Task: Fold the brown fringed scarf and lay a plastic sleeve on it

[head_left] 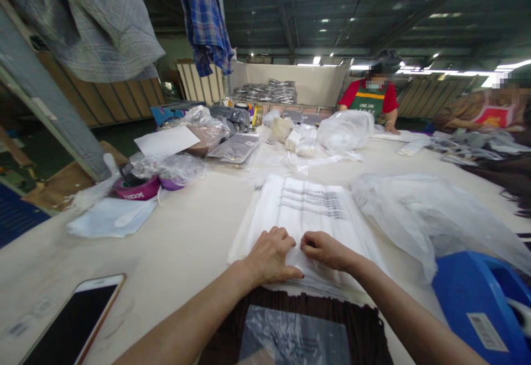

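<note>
A stack of white translucent plastic bags [313, 199] with printed dark lines lies flat in front of me. My left hand [271, 254] rests on its near part, fingers bent and thumb stretched away from them. Close beside it, my right hand [326, 249] is closed in a pinch at the film of the top bag; the exact pinch point is partly hidden by the fingers. Just below the stack lies dark brown fringed fabric [224, 332], with a clear packaged dark item [296, 337] on top, between my forearms.
A phone [70, 321] lies at the left. A blue plastic container [477, 304] and loose plastic sheeting [406, 210] are at the right. Tape rolls [136, 188], a light blue cloth [110, 218] and wrapped goods [234, 146] sit farther back. Two people work across the table.
</note>
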`<state>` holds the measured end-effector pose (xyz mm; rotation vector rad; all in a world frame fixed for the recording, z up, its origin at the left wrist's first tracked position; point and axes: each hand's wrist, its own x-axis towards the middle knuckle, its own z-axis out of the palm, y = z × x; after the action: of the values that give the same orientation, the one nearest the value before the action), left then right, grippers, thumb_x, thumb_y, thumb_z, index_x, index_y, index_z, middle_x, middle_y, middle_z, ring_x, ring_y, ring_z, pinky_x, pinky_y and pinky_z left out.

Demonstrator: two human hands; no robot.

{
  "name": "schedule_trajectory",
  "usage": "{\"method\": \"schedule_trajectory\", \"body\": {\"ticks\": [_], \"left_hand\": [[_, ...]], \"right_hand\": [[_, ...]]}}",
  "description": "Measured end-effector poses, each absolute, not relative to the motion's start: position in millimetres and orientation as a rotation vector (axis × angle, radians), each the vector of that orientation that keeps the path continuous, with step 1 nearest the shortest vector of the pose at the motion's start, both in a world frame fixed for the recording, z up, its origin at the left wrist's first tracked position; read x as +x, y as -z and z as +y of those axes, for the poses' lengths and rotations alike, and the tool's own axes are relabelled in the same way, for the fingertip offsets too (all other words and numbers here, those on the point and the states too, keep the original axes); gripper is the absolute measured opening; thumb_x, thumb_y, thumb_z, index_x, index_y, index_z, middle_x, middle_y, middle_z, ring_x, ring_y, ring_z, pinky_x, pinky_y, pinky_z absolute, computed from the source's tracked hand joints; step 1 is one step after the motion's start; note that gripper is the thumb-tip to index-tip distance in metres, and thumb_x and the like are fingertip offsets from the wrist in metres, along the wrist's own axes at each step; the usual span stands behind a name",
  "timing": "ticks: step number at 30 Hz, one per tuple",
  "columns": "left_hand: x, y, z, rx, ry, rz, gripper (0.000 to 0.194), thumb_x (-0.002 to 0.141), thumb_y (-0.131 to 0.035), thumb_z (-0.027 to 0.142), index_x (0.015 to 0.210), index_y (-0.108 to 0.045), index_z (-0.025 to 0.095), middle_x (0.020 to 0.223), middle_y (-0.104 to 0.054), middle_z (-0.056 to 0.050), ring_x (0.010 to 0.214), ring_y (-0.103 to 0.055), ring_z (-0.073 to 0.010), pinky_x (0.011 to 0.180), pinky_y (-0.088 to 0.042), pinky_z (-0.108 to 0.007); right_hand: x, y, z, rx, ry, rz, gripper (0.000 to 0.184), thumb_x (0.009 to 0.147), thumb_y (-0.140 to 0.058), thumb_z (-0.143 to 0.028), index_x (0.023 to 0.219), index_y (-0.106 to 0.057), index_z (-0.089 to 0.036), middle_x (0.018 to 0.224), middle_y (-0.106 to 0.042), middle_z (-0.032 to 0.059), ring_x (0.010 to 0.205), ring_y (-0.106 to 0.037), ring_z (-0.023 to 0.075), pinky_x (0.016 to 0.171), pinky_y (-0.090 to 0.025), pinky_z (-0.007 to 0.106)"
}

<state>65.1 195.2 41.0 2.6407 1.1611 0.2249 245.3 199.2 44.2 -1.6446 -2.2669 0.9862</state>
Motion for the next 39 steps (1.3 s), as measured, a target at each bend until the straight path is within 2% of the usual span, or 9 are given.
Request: {"method": "schedule_trajectory", "body": {"ticks": [4,9,16,20,22,25,33,39], "left_hand": [[70,-40,192,2.729,-0.227,1.136,0.046,0.07,-0.067,0.051,0.095,-0.057,0.015,0.101,-0.056,-0.009,0.097,-0.05,-0.0258,0.083,-0.042,-0.041],[73,-41,187,2.842,-0.172,1.036,0.04,0.075,-0.065,0.041,0.101,-0.053,0.013,0.1,-0.057,-0.01,0.096,-0.051,-0.0257,0.082,-0.042,-0.04],[55,-45,202,2.932,-0.039,0.906,0.041,0.075,-0.068,0.034,0.108,-0.05,0.017,0.103,-0.057,-0.006,0.094,-0.055,-0.0196,0.079,-0.044,-0.03],[46,-51,201,3.037,0.055,0.814,0.009,0.086,-0.049,0.015,0.094,-0.053,0.013,0.092,-0.06,-0.008,0.085,-0.056,-0.0202,0.074,-0.046,-0.032],[44,-52,198,3.087,0.094,0.75,0.016,0.087,-0.04,0.008,0.095,-0.053,0.012,0.089,-0.061,-0.009,0.082,-0.056,-0.021,0.071,-0.046,-0.033],[44,-52,195,3.107,0.103,0.743,0.021,0.088,-0.036,0.007,0.102,-0.051,0.01,0.091,-0.061,-0.011,0.081,-0.056,-0.0216,0.069,-0.046,-0.033],[53,-49,206,2.866,0.046,1.111,0.016,0.086,-0.047,0.011,0.081,-0.062,0.012,0.083,-0.065,-0.008,0.081,-0.059,-0.0186,0.073,-0.045,-0.029],[61,-57,211,2.6,0.028,1.267,0.009,0.081,-0.06,0.017,0.073,-0.061,0.013,0.078,-0.065,-0.001,0.077,-0.059,-0.0139,0.072,-0.046,-0.029]], "right_hand": [[248,-42,202,-1.609,-1.049,-2.21,0.014,0.082,-0.057,-0.019,0.069,-0.053,-0.015,0.061,-0.048,-0.007,0.056,-0.045,0.0077,0.057,-0.039,0.024],[252,-34,205,-1.564,-1.097,-2.156,0.016,0.083,-0.057,-0.024,0.07,-0.053,-0.015,0.062,-0.048,-0.0066,0.057,-0.045,0.0082,0.057,-0.039,0.024],[257,-28,205,-1.495,-1.171,-2.11,0.019,0.083,-0.056,-0.028,0.07,-0.052,-0.016,0.061,-0.046,-0.0071,0.054,-0.043,0.0077,0.055,-0.037,0.024],[258,-28,204,-1.474,-1.189,-2.091,0.02,0.084,-0.056,-0.029,0.07,-0.051,-0.016,0.06,-0.044,-0.0074,0.054,-0.043,0.0075,0.055,-0.037,0.024],[258,-28,203,-1.47,-1.188,-2.083,0.02,0.084,-0.056,-0.029,0.07,-0.051,-0.016,0.061,-0.044,-0.0072,0.054,-0.043,0.0076,0.055,-0.037,0.024],[257,-28,202,-1.467,-1.179,-2.075,0.02,0.083,-0.056,-0.029,0.069,-0.052,-0.016,0.061,-0.045,-0.007,0.055,-0.043,0.0078,0.056,-0.037,0.024],[255,-25,202,-1.498,-1.134,-2.063,0.019,0.082,-0.057,-0.03,0.07,-0.053,-0.016,0.064,-0.05,-0.0058,0.058,-0.047,0.0087,0.059,-0.04,0.025],[253,-29,194,-1.529,-1.038,-2.029,0.019,0.083,-0.049,-0.029,0.069,-0.055,-0.017,0.062,-0.052,-0.0032,0.059,-0.048,0.0107,0.057,-0.038,0.025]]}}
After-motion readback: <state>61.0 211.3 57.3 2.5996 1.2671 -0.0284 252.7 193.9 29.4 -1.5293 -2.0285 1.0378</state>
